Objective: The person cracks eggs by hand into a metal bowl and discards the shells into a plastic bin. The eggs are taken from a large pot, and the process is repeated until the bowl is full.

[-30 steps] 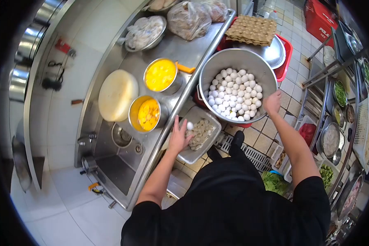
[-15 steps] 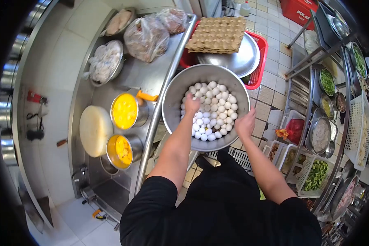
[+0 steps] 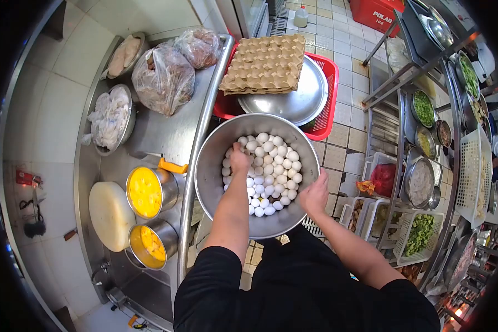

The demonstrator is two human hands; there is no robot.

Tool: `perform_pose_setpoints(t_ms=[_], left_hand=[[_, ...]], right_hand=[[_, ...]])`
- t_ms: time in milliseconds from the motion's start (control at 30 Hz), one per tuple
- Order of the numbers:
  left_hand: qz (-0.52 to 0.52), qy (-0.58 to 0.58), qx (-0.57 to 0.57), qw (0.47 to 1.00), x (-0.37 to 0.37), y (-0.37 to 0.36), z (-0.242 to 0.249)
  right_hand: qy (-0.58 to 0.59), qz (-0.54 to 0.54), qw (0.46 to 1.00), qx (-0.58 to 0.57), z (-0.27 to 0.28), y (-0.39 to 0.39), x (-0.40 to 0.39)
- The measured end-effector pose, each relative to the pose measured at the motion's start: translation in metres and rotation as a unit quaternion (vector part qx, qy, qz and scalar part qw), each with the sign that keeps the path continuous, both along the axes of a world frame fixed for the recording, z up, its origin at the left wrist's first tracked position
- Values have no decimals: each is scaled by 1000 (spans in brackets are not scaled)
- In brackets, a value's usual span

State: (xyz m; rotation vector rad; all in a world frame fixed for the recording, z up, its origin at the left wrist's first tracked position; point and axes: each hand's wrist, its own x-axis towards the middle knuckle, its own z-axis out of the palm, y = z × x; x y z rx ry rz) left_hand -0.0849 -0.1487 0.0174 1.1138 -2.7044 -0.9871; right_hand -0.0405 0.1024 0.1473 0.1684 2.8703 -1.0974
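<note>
A large steel pot point(image 3: 216, 213) holds many white eggs point(image 3: 268, 146), piled over its bottom. Inside the pot my left hand point(image 3: 239, 159) reaches down among the eggs at the left of the pile. Its fingers look curled, but their tips and whatever they may hold are hidden. My right hand point(image 3: 315, 193) is closed on the pot's right side at the rim, the fingers wrapped over the edge. Left of the pot, two steel containers stand on the steel counter, a farther one with yellow egg yolks point(image 3: 145, 191) and a nearer one with more yolks point(image 3: 152, 243).
Stacked egg trays point(image 3: 265, 63) rest on a metal lid point(image 3: 315, 91) over a red basket point(image 3: 331, 105) beyond the pot. Bagged food point(image 3: 163, 80), a round white board point(image 3: 109, 216) and an orange-handled tool point(image 3: 172, 166) are on the counter point(image 3: 160, 135). Shelving point(image 3: 387, 166) with food bowls stands right.
The view has shifted, so the pot and counter appear lower and farther left. My left hand stays among the eggs at the pile's left, and my right hand keeps its grip on the rim.
</note>
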Motion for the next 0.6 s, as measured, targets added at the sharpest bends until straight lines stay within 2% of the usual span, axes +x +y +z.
perform_pose_setpoints(t_ms=[33, 100, 133, 167, 233, 300, 367, 400, 433, 500, 600], left_hand=[[7, -1, 0, 1000, -2, 7, -3], [111, -35, 145, 983, -1, 8, -9], [159, -5, 335, 929, 6, 6, -5], [197, 31, 511, 836, 14, 9, 6], [115, 38, 463, 878, 41, 25, 43], [32, 92, 393, 914, 84, 32, 81], [-93, 226, 259, 934, 136, 26, 115], [-115, 236, 217, 940, 163, 22, 160], [-131, 255, 166, 943, 190, 8, 165], [-98, 236, 100, 962, 247, -26, 186], [-23, 196, -137, 971, 325, -73, 242]], right_hand=[[-4, -7, 1000, 16, -3, 0, -2], [-13, 0, 1000, 21, -4, -2, 2], [1, -6, 1000, 25, -5, -3, 1], [14, -12, 999, 28, -5, -2, 0], [28, -10, 999, 43, -9, -1, -1], [-32, -10, 998, 61, 2, -3, -2], [48, 22, 997, 59, -28, 8, -5], [69, 33, 994, 76, -39, 12, -9], [93, 38, 990, 94, -46, 13, -11], [74, 26, 994, 72, -34, 10, -14], [45, 32, 995, 78, -14, 4, -3]])
